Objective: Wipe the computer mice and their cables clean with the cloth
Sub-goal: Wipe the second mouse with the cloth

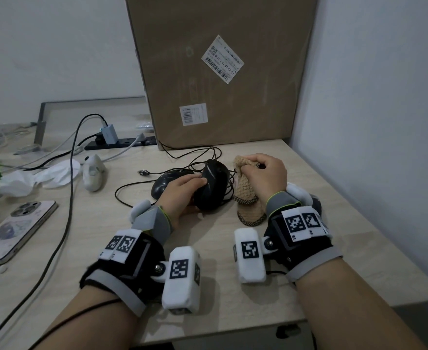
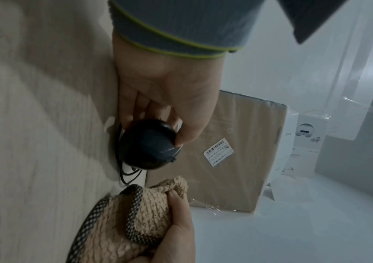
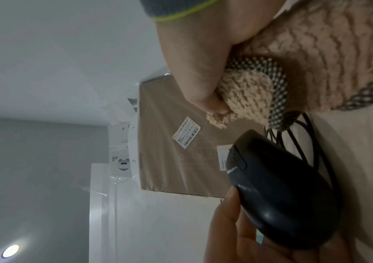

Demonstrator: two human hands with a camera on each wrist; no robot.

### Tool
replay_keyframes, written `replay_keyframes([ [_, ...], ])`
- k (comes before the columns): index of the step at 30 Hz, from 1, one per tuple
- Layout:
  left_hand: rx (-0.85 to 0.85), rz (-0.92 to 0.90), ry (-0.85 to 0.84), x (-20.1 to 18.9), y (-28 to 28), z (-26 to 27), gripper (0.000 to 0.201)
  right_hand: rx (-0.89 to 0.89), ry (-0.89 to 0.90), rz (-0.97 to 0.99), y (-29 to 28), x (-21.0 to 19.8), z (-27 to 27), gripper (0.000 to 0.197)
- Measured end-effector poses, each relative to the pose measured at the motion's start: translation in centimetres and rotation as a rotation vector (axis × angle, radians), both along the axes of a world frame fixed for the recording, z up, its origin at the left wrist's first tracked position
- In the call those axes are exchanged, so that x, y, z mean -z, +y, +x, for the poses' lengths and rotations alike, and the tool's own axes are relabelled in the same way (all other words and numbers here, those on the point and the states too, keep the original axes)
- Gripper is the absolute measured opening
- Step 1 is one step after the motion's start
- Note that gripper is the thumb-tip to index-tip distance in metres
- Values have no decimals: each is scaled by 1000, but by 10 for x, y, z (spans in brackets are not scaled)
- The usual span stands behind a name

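Note:
My left hand (image 1: pixel 182 195) grips a black mouse (image 1: pixel 211 189), tilted up on its side above the table; the mouse (image 2: pixel 148 144) fills the left wrist view's centre and the same mouse (image 3: pixel 282 192) shows in the right wrist view. A second black mouse (image 1: pixel 166 184) lies flat just behind my left hand. My right hand (image 1: pixel 264 176) grips a bunched beige cloth (image 1: pixel 244 190) with a checkered trim, right beside the held mouse; the cloth (image 3: pixel 304 58) hangs down onto the table. Black cables (image 1: pixel 197 152) loop behind both mice.
A large cardboard box (image 1: pixel 220 69) stands at the back against the wall. To the left lie a power strip (image 1: pixel 122 142) with a charger, a white controller (image 1: pixel 94 173), crumpled tissue (image 1: pixel 38 179) and a phone (image 1: pixel 13 228). The wall (image 1: pixel 372 122) closes the right side.

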State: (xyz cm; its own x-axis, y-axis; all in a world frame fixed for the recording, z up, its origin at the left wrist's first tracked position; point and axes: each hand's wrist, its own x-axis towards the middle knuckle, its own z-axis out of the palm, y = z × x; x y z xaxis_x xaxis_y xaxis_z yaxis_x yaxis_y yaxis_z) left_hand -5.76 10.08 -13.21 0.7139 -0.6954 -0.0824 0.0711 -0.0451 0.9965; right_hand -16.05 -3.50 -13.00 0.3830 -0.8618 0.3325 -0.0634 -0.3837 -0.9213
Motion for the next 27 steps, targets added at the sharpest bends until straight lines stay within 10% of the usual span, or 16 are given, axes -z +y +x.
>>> replay_keyframes([
  [6, 14, 16, -19, 1, 1, -1, 9, -243, 50, -71, 14, -2, 3, 26],
  [27, 103, 9, -53, 1, 3, -1, 14, -20, 17, -2, 1, 3, 3, 17],
])
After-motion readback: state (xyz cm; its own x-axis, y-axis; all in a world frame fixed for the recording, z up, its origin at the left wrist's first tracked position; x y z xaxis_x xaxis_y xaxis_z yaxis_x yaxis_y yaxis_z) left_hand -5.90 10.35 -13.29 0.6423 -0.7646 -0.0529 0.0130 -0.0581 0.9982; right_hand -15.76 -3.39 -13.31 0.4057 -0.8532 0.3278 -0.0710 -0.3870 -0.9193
